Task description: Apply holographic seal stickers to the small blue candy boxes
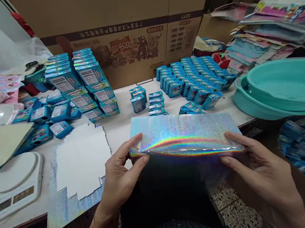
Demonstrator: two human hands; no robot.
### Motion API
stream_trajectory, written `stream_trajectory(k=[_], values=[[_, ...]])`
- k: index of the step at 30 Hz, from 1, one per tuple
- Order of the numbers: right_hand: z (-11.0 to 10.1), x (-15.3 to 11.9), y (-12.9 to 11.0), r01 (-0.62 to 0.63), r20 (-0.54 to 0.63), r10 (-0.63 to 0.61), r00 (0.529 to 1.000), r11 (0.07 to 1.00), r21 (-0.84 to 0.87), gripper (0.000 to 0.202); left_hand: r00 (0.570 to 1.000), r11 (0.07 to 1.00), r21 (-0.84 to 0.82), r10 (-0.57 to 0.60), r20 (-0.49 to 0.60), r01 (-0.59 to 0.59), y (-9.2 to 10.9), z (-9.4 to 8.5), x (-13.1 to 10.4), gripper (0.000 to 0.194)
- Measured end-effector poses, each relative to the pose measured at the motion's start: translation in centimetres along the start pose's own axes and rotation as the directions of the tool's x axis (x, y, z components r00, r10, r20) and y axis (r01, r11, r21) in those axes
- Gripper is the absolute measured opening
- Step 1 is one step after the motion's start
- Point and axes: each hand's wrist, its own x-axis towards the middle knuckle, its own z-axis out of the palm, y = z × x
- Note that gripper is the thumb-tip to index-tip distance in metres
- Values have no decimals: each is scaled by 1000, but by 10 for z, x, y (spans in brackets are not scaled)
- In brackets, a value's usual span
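Upper teal basin (287, 73) partly off-frame

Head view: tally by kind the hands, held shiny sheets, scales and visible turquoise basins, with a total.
Hands: 2 (left hand, right hand)
Held sheet: 1
Scale: 1
Basins: 2
Total: 6

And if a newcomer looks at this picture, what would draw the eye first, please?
Probably the shiny sheet with its rainbow glare, held in front between the left hand and right hand. Next, the blue boxes in rows on the table behind it. Then the turquoise basins, one set in the other, at the right.
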Motion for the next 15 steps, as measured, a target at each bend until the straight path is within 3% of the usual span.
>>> stream_trajectory(k=[3, 6, 11, 15], values=[[-5, 6, -3, 72, -15, -74, 997, 993, -89, 38, 982, 978, 86, 187, 31, -189, 3, -3, 1, 34], [-6, 12, -5, 144, -16, -145, 989, 988, -51, 24, 947, 939, 121, 320, 33, -322, 0, -2, 2, 27], [-8, 15, -2, 165, -18, -166, 986, 985, -42, 14, 886, 882, 146, 460, -64, -447, -8, 6, 2, 16], [-11, 14, -3, 137, 3, -137, 991, 991, 1, 15, 859, 868, 83, 497, -120, -490, -8, 10, 1, 13]])
